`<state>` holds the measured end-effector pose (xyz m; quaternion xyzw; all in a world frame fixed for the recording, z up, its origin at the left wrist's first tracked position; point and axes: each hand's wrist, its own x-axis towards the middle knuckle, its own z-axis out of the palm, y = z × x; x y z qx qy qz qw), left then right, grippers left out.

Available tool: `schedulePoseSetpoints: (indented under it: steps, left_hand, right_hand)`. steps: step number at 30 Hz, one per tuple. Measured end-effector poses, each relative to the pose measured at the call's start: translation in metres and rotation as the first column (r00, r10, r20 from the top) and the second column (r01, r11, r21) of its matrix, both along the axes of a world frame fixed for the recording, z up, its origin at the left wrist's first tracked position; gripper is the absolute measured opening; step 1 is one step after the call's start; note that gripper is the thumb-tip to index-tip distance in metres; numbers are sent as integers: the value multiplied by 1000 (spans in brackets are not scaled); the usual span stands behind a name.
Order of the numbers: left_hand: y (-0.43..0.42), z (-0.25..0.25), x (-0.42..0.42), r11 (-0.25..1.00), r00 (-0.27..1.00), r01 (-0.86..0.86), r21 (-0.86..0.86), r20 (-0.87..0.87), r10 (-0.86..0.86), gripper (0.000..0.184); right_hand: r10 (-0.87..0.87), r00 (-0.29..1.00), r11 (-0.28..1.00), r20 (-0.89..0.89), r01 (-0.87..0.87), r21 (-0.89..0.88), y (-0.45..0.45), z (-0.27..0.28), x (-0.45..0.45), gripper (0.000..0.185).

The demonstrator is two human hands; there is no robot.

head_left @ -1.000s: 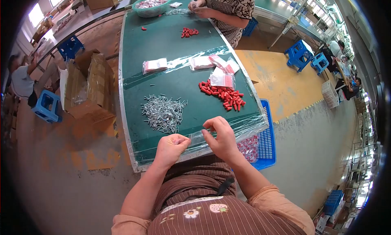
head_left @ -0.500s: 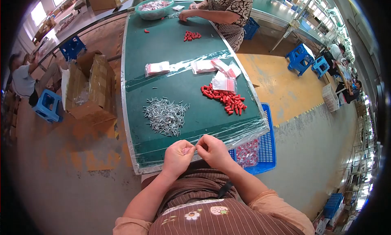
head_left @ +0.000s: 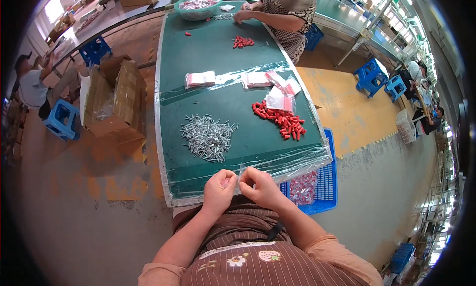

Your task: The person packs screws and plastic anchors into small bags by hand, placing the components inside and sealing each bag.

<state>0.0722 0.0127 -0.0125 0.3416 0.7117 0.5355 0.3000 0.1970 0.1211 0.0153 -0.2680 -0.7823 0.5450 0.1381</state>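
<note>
At the table's near edge, my left hand is closed, with a bit of pinkish plastic showing in its curled fingers. Beside it my right hand pinches the same small clear plastic bag, whose edge sticks up between the hands; its contents are mostly covered by fingers. Beyond my left hand lies a heap of silver screws. Red plastic plugs are piled farther right. Small zip bags overlap those plugs, with more stacks of bags farther up the green table.
A blue basket holding filled packets is below the table's right corner. Across the table a person works near a bowl of packets. A cardboard box and blue stool stand left.
The view has shifted slightly, so the table appears farther right. My fingers have drawn slightly apart, and the clear bag's edge now shows between them.
</note>
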Motion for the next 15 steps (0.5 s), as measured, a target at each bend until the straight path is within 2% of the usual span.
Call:
schedulePoseSetpoints:
  steps: [3, 6, 7, 10, 15]
  left_hand:
    - [-10, 1, -7, 999, 999, -43, -15, 29, 44, 11]
    - [-24, -7, -26, 990, 988, -144, -5, 57, 144, 7]
    - [-28, -11, -34, 983, 981, -185, 4, 60, 184, 7]
    - [-38, -16, -54, 959, 959, -282, 35, 55, 280, 6]
    - [-42, -22, -77, 927, 927, -376, 11, 19, 375, 6]
  right_hand:
    - [109, 994, 992, 19, -107, -60, -1, 1, -2, 12]
    - [83, 995, 978, 51, -91, 189, 10, -3, -14, 16]
    - [93, 991, 929, 94, -120, 349, 16, -8, -17, 17]
    - [166, 978, 805, 129, -210, 556, 20, -22, -29, 16]
    - [238, 949, 640, 206, -313, 702, 16, -40, -53, 9]
